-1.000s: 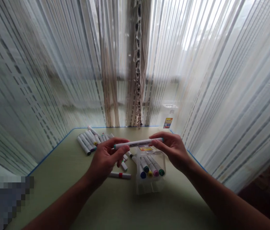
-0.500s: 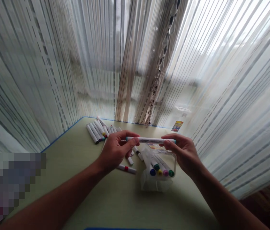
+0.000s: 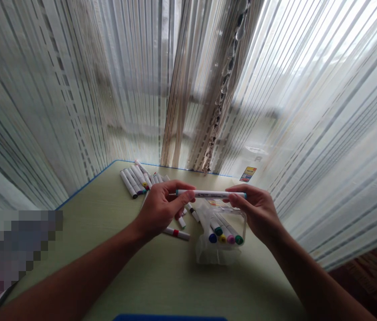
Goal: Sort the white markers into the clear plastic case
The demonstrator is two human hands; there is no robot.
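Note:
A white marker (image 3: 211, 195) with light-blue ends is held level above the table by both hands. My left hand (image 3: 165, 203) pinches its left end between thumb and fingers, and my right hand (image 3: 253, 203) pinches the right end. Below it stands a clear plastic case (image 3: 218, 256) with several markers inside, their blue, green, yellow and pink ends facing me. Close to my left wrist lies a white marker with a red band (image 3: 176, 233). Other loose markers (image 3: 134, 180) are spread behind my left hand, which partly hides them.
The pale green table (image 3: 108, 240) has a blue edge. Sheer striped curtains (image 3: 134, 89) hang along its back and right side. A clear package with a yellow label (image 3: 248, 174) leans near the curtain at the back right. A pixelated area covers the lower left.
Both hands keep the same grip on the marker, with hardly any movement. The view has shifted very slightly.

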